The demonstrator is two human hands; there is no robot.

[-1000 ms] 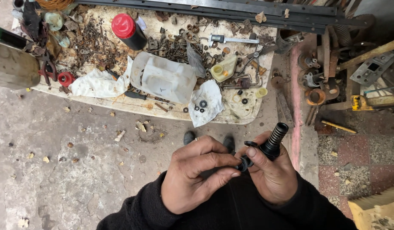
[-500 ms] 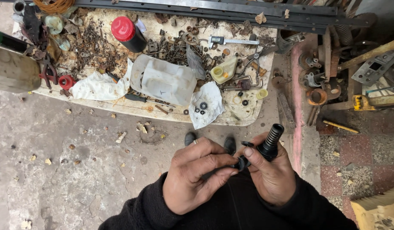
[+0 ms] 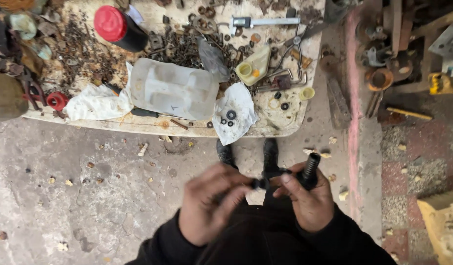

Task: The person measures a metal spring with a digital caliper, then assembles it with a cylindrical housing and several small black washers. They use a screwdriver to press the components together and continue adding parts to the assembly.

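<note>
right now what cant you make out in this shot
Head view only:
- Small dark piece at the fingertips: motion blur and the left hand hide its shape.
- Black threaded part: its lower end is buried in the right hand.
- Red-capped black can: cut off by the top edge.
- Small rings on the white rag: too small to identify.

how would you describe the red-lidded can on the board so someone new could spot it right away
Start at the cluttered low board lying on the floor ahead of the person's shoes. Look to its far left part, just beyond the white plastic jug, among rusty scrap. The can lies tilted there, a black cylinder with a bright red lid, much bigger than the small red ring nearer the board's front edge.
</note>
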